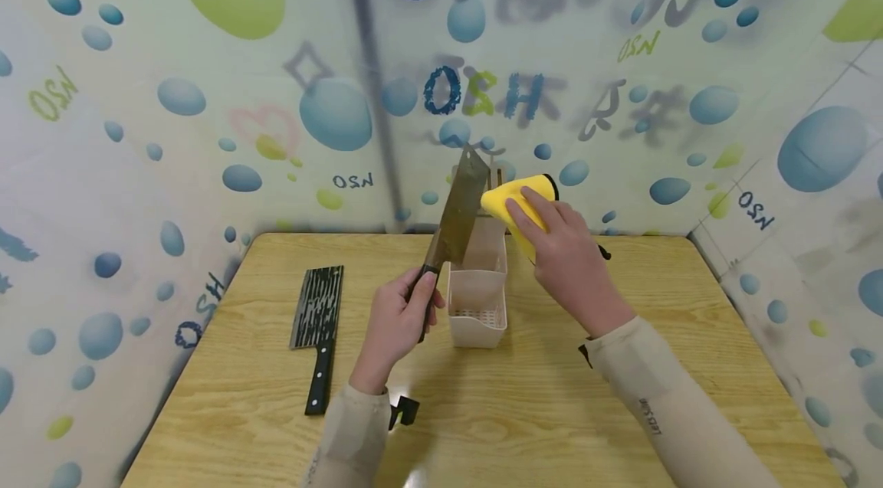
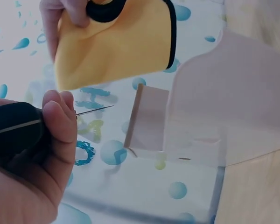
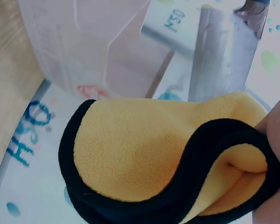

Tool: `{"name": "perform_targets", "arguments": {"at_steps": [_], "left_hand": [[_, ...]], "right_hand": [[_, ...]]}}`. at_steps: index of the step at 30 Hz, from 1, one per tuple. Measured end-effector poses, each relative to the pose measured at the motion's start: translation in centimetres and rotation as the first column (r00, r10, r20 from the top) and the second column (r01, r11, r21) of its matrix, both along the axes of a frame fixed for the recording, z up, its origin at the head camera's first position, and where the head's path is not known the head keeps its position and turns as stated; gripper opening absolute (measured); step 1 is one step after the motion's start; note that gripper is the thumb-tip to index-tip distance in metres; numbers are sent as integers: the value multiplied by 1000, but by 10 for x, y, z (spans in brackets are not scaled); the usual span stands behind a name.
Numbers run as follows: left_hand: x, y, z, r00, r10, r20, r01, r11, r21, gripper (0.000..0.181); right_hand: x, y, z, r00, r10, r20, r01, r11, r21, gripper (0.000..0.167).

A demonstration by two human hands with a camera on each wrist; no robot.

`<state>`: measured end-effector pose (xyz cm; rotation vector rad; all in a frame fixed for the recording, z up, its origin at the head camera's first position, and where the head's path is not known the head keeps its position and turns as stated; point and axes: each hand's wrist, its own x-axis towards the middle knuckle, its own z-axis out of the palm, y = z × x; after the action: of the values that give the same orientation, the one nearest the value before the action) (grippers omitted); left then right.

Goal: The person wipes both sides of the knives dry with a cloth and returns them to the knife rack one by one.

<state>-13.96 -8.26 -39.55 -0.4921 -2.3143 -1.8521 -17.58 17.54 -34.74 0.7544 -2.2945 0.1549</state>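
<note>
My left hand (image 1: 402,313) grips the black handle of a cleaver (image 1: 461,208), its broad metal blade raised and tilted above the table. In the right hand (image 1: 571,258) is a folded yellow cloth (image 1: 527,201) with black edging, pinched between fingers and thumb. The cloth (image 3: 130,149) is close to the blade (image 3: 221,53); whether they touch I cannot tell. Behind the cleaver stands a pale plastic holder (image 1: 477,327) with compartments and a perforated floor. From the left wrist view, the blade is seen nearly edge-on beyond the fingers.
A second cleaver (image 1: 319,338) with a dark streaked blade and riveted black handle lies flat on the left of the wooden table (image 1: 552,427). A patterned wall covering (image 1: 586,59) rises behind the table and along both sides. A small black tip (image 1: 604,252) shows beyond the right hand.
</note>
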Motion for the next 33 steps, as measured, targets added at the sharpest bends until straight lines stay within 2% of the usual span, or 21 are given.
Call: {"name": "perform_targets", "arguments": {"at_steps": [8, 16, 27, 33], "left_hand": [[-2, -9, 18, 1000, 22, 10, -22, 997, -79, 37], [-5, -19, 35, 999, 49, -16, -51, 983, -176, 37], [-14, -27, 51, 998, 48, -32, -55, 955, -292, 38], [-19, -27, 56, 998, 57, -22, -61, 940, -334, 38]], "right_hand": [[-6, 27, -2, 996, -68, 64, 69, 998, -9, 72], [-11, 45, -9, 983, -113, 143, 115, 993, -3, 68], [-17, 70, -27, 969, -157, 191, 146, 987, 70, 64], [-20, 78, -43, 945, -218, 242, 194, 973, 122, 60]]}}
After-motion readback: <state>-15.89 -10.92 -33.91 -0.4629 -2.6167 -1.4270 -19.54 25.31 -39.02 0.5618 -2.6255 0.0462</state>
